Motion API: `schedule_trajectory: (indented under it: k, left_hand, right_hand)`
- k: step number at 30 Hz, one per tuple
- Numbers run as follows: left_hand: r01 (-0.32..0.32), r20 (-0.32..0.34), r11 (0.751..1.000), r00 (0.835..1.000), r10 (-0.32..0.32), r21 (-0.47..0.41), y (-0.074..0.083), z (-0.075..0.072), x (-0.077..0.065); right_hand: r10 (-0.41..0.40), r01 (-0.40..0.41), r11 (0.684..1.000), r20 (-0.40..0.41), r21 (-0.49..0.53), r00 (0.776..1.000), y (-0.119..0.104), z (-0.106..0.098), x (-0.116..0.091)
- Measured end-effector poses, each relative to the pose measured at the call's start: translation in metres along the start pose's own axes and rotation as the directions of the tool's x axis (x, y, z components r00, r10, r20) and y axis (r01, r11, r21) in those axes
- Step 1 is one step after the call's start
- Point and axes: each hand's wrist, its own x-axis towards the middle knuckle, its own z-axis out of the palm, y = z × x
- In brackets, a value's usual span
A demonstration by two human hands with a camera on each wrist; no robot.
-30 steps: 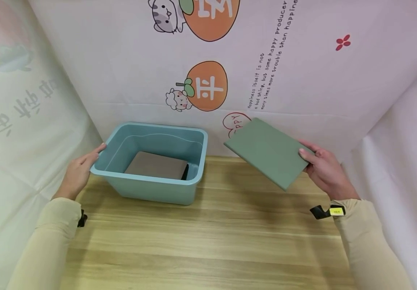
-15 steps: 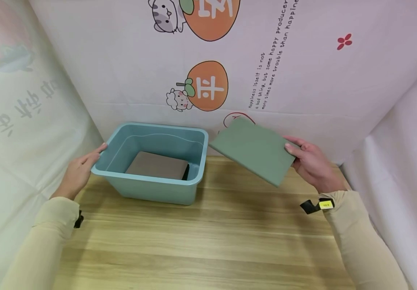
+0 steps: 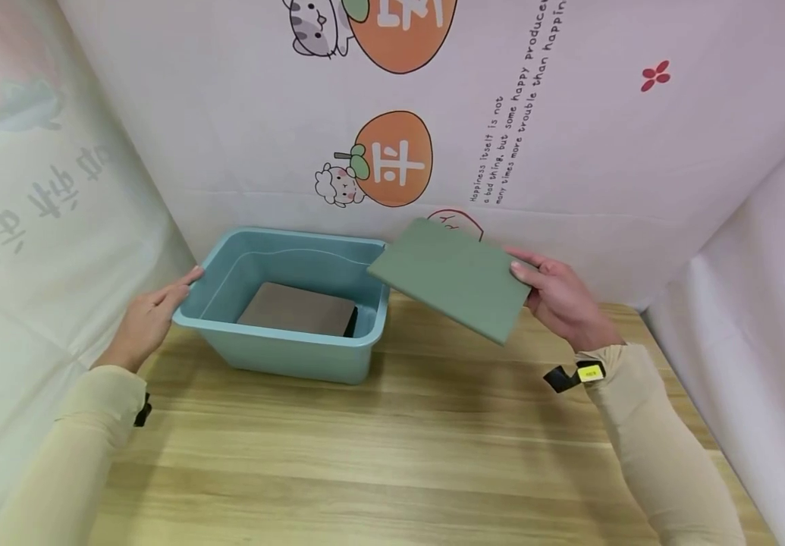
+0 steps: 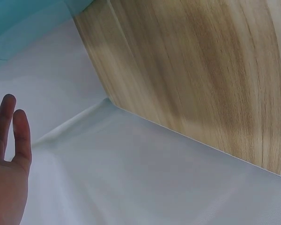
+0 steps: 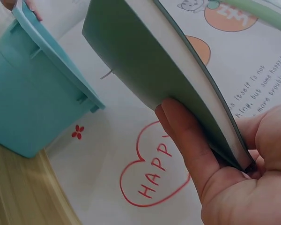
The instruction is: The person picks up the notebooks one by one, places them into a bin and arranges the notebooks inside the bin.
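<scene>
A pale blue-green plastic bin [image 3: 283,356] stands upright on the table. My left hand [image 3: 149,318] holds its left rim, with a fingertip over the edge; in the left wrist view, two straight fingers [image 4: 22,136] show and the grip itself is out of frame. My right hand [image 3: 563,299] pinches a green notebook [image 3: 450,277] at its right end, thumb on the upper cover. The notebook is raised and tilted, its far corner at the bin's right rim. In the right wrist view, its white page edges and a ribbon show. Inside the bin lies a grey-brown book-like block [image 3: 299,307].
Something black [image 3: 352,322] shows at the block's right end. A wooden table [image 3: 378,462] lies beneath. A printed white cloth [image 3: 228,114] rises behind the bin, and white cloth also hangs at the left [image 3: 17,318] and right [image 3: 761,288].
My right hand has moved left with the green notebook, bringing its far corner from beside the bin to the right rim. My left hand and the bin have hardly moved.
</scene>
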Motion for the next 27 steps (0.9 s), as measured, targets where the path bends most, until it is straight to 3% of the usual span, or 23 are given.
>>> schedule_trajectory:
  k: [13, 27]
  left_hand:
    - [-0.009, -0.013, 1.0, 1.0, 0.009, -0.011, 0.004, 0.001, -0.001]
    - [-0.015, -0.027, 1.0, 1.0, 0.015, -0.009, 0.001, 0.0, -0.001]
  right_hand:
    - [-0.002, -0.003, 0.998, 0.083, 0.058, 0.997, 0.011, 0.029, 0.028]
    - [0.018, -0.023, 0.998, 0.078, 0.057, 0.997, 0.011, 0.056, 0.048]
